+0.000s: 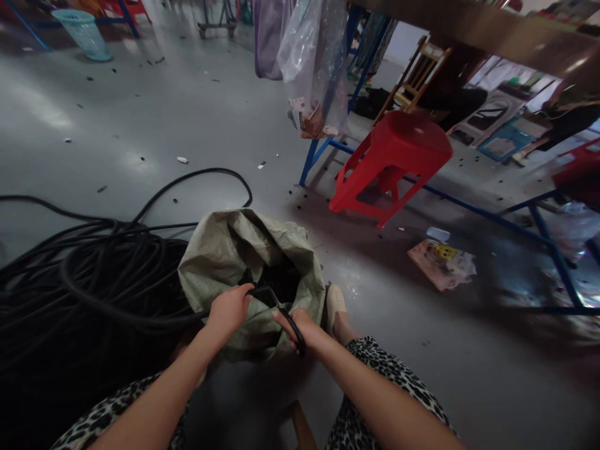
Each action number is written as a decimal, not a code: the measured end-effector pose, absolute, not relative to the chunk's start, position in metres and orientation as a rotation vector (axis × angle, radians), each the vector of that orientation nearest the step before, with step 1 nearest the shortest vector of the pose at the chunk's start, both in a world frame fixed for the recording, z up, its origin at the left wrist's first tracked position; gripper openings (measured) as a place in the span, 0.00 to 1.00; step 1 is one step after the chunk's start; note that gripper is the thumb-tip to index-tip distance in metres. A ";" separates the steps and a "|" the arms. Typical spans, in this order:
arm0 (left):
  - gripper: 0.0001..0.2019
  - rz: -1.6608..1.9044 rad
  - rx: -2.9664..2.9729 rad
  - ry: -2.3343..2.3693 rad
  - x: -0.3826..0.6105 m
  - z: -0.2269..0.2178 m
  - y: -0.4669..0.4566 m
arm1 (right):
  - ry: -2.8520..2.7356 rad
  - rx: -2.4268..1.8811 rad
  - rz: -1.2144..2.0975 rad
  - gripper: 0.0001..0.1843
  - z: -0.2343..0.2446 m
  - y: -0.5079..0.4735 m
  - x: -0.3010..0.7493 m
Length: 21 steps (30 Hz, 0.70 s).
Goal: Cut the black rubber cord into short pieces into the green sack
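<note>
My left hand (229, 308) is closed around a black rubber cord (175, 322) close to its end, over the mouth of a pale green woven sack (206, 265). Black-handled scissors (291, 322) are gripped in my right hand (300, 326). Their blades point up and left, meeting the cord's end just past my left fingers; whether they are biting into it I cannot tell. Inside the sack lie dark pieces (281, 275), too dim to make out singly. A big heap of coiled black cord (117, 262) spreads over the floor to the left.
A red plastic stool (407, 140) stands by a blue-framed table (506, 31), ahead and right. From it hangs a clear plastic bag (312, 69). Crumpled packaging (443, 262) lies right, a light blue bin (84, 34) far left. Small black scraps dot the floor.
</note>
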<state>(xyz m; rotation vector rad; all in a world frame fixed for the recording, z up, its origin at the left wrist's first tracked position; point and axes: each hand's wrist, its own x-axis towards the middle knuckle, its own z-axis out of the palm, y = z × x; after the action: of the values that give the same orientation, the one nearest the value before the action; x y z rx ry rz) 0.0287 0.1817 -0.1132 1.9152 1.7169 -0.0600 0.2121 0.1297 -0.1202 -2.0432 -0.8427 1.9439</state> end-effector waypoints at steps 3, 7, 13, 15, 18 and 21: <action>0.17 0.060 1.892 1.738 0.027 -0.113 0.183 | -0.802 -2.017 2.028 0.24 -0.119 0.134 0.212; 0.17 0.169 1.845 1.766 0.024 -0.115 0.184 | -0.852 -1.853 2.091 0.24 -0.121 0.138 0.208; 0.17 0.165 1.834 1.755 0.024 -0.113 0.181 | -0.921 -1.761 2.079 0.24 -0.128 0.138 0.199; 0.17 0.157 1.835 1.750 0.024 -0.112 0.181 | -0.909 -1.771 2.095 0.24 -0.131 0.138 0.196; 0.17 0.129 1.833 1.741 0.023 -0.111 0.180 | -0.928 -1.768 2.091 0.25 -0.134 0.139 0.193; 0.17 0.095 1.834 1.735 0.021 -0.111 0.179 | -0.954 -1.799 2.062 0.26 -0.134 0.139 0.191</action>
<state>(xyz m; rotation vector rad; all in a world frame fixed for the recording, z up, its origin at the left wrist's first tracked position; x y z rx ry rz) 0.0215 0.1789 -0.1111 1.8337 1.7352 0.0951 0.1911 0.1394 -0.1338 -1.7987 -0.9540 2.0619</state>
